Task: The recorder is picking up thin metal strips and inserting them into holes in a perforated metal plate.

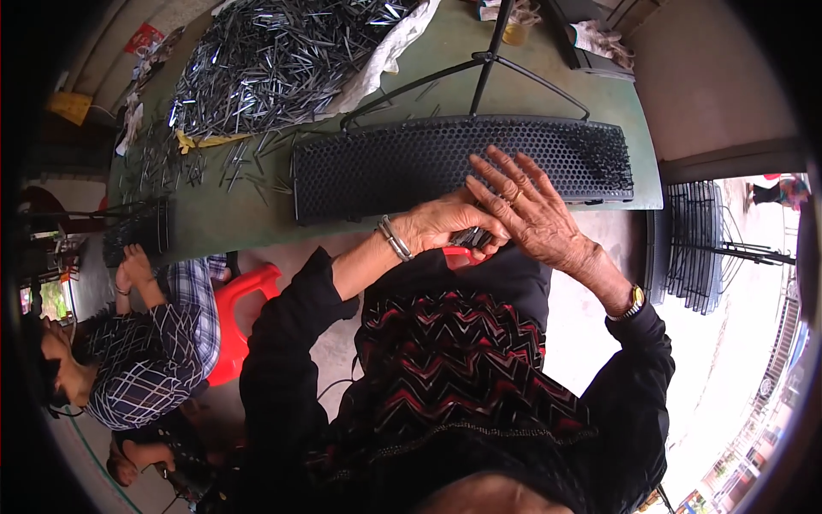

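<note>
My left hand [447,226] is closed around a bundle of thin black strips [473,237], whose ends show below the fingers. Across the top of that hand lies my right hand [533,210], palm down with its fingers stretched and spread. Both are just in front of a long black rack [377,176] full of small round holes, standing on the table. At the rack's right end, many dark pieces [604,157] stick up out of the holes. My right fingertips overlap the rack's front part in view; whether they touch it I cannot tell.
A large heap of loose black strips [282,64] lies on a white sheet [390,64] at the back left of the green table [531,64]. Stacked racks [695,248] stand at the right. A co-worker [154,343] sits at the left beside a red stool [240,321].
</note>
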A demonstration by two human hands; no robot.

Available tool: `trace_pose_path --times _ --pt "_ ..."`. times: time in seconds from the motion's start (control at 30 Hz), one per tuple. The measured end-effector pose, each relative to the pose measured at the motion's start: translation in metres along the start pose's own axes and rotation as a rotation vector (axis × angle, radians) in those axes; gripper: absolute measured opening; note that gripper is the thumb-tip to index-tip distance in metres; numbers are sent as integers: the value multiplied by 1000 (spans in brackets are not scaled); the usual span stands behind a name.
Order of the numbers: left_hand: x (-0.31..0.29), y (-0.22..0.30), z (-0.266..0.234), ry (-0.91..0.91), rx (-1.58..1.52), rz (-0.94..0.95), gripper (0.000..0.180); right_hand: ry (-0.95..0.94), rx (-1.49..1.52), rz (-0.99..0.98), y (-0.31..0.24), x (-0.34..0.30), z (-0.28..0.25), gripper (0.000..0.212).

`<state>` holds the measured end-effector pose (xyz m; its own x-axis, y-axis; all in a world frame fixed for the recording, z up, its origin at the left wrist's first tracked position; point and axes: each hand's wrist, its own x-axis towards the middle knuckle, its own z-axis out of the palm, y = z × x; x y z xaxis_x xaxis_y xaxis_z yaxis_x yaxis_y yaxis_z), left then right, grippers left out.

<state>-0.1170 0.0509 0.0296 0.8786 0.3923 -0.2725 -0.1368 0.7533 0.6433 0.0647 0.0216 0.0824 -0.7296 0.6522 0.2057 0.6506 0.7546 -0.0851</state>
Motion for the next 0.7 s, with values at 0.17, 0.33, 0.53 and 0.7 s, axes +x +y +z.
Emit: trace_pose_path --times 0.17,0.33,0.53,0.7 --pt "-13 10 -10 -102 89 -54 8 20 -18 -189 4 4 20 69" --pt "-23 36 -15 -75 163 -124 7 88 -6 -267 21 26 37 58" --pt "-45 66 -39 -46 188 -116 34 60 -131 -439 32 72 44 54" --pt "-59 99 -62 -17 248 -195 79 3 121 -220 35 104 62 54"
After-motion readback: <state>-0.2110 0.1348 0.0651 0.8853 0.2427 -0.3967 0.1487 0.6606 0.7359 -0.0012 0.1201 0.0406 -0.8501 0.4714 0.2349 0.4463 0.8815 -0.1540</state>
